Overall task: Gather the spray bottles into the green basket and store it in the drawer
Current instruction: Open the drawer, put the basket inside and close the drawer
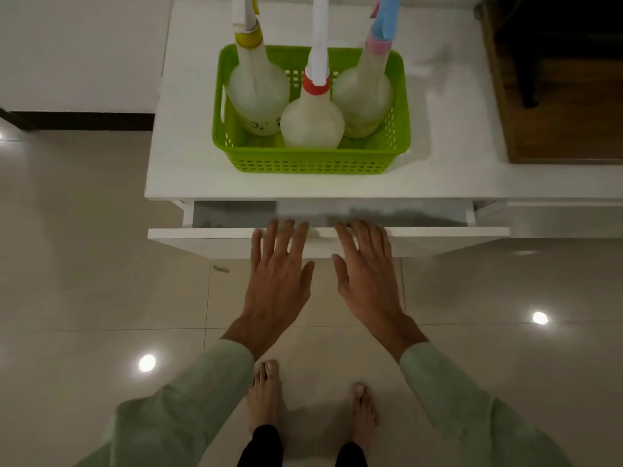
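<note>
Green basket [313,160] holding three spray bottles [312,124] is sitting on the white tabletop [182,163], well beyond both hands, left hand [279,274] and right hand [365,276] lying open, empty, fingers [290,230] touching the partly open drawer [215,234] front.

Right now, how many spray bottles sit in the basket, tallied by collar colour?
Yellow collar: 1
Red collar: 1
Pink collar: 1
Total: 3 spray bottles, all upright in the green basket on the cabinet top.
</note>
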